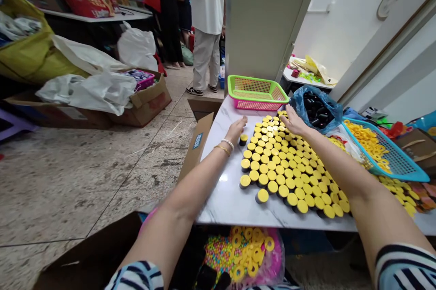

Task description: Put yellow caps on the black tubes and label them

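Many short black cylinders with yellow tops [282,162] stand packed upright in a dense block on a white marble table [221,190]. My left hand [236,128] rests at the block's far left, holding nothing, close to a lone yellow-topped cylinder [243,139] that stands slightly apart. My right hand [294,122] lies spread over the far end of the block, its fingertips at or on the nearest tops. I cannot tell whether it presses on them.
A green and pink plastic basket [255,93] stands at the table's far end, beside a blue bag of black items [316,109]. A blue basket of yellow rings [384,149] sits to the right. A pink bag of beads and rings [245,253] lies below the table. A person [207,22] stands beyond, among cardboard boxes.
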Available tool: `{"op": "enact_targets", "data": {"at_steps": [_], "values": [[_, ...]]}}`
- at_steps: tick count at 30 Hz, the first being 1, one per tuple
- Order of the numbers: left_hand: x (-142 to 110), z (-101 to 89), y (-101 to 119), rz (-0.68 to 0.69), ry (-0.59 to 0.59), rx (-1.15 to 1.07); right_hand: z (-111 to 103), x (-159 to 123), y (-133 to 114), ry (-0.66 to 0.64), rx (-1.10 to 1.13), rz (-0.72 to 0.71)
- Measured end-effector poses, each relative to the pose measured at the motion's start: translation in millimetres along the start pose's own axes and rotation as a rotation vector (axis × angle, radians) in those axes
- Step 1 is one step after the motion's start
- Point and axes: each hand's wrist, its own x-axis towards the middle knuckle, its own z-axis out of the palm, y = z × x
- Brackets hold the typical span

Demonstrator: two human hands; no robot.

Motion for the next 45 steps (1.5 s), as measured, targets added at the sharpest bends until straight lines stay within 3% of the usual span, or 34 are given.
{"op": "enact_targets", "data": {"at_steps": [3, 6, 10, 14, 23, 27, 31, 35, 38, 45], "values": [[-7, 5.6, -8, 0.059, -0.046, -0.034, 11, 48, 16, -0.037, -0.044, 0.06], [-15, 2.1, -13, 0.077, -0.098, -0.05, 30, 63, 28, -0.078, -0.074, 0.116], [-19, 0.0, -12, 0.082, -0.214, 0.01, 51, 47, 43, -0.146, -0.125, 0.114], [-21, 4.5, -8, 0.113, -0.322, 0.056, 55, 28, 47, -0.179, -0.165, 0.078], [-22, 10.7, -11, 0.066, -0.303, -0.049, 47, 19, 25, -0.142, -0.177, 0.173], [-5, 16.6, -12, -0.055, -0.229, -0.276, 42, 2, -5, -0.067, -0.184, 0.075], [23, 33.1, -4, -0.089, -0.213, -0.302, 48, -19, -35, -0.053, -0.204, -0.086], [47, 58.4, 5, -0.092, -0.282, -0.3, 60, -26, -48, -0.132, -0.165, -0.007], [64, 71.4, 9, -0.081, -0.343, -0.304, 66, -24, -51, -0.113, -0.137, 0.053], [100, 74.0, -2, -0.068, -0.482, -0.337, 72, -8, -61, -0.057, -0.088, 0.196]]}}
